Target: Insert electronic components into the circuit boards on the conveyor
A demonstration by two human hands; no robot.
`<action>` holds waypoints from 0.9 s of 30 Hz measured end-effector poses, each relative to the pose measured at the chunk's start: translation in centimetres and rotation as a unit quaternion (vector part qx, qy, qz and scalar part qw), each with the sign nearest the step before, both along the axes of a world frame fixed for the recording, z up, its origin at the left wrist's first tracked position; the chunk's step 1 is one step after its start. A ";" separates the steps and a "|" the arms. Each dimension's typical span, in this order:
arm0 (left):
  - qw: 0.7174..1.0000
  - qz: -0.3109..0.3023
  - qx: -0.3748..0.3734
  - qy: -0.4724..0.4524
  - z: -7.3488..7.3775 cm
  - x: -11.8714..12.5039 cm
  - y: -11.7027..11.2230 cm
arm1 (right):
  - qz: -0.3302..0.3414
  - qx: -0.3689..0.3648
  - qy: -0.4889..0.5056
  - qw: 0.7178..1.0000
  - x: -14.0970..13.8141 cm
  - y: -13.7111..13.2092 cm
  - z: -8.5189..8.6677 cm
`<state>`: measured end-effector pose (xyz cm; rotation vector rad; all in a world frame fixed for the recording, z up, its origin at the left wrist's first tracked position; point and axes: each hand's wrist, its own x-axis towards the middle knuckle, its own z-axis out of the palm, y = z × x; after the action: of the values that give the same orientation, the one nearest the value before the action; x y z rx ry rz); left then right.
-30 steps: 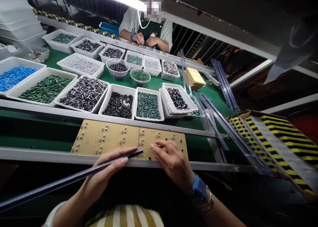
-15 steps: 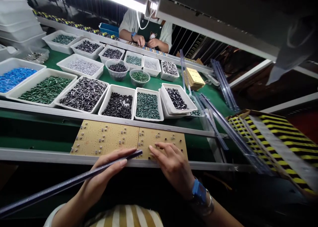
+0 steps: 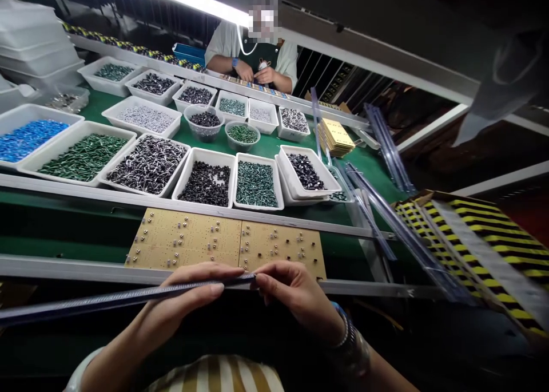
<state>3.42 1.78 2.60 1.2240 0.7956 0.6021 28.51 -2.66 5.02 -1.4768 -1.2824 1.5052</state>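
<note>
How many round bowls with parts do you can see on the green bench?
2. The bowl of black parts stands among the white trays, and the bowl of green parts stands just to its right, on the green bench.

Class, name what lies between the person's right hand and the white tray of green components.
Head view: a gold circuit board and a metal rail.
</note>
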 end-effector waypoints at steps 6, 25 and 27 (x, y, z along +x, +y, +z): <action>0.994 0.106 -0.012 -0.016 -1.6 -0.2 -0.8 | -0.059 0.336 -0.324 0.882 1.7 2.3 -1.5; 0.988 0.093 -0.082 -0.092 -0.7 0.7 -0.1 | 0.048 0.412 -0.523 0.745 2.8 2.0 -2.4; 0.987 0.095 -0.082 -0.097 -0.8 0.7 -0.1 | 0.044 0.411 -0.507 0.756 2.2 1.3 -2.2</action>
<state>4.11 1.65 1.84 0.9301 0.7852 0.7831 30.74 -1.31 2.86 -1.5626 -2.2277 -0.1073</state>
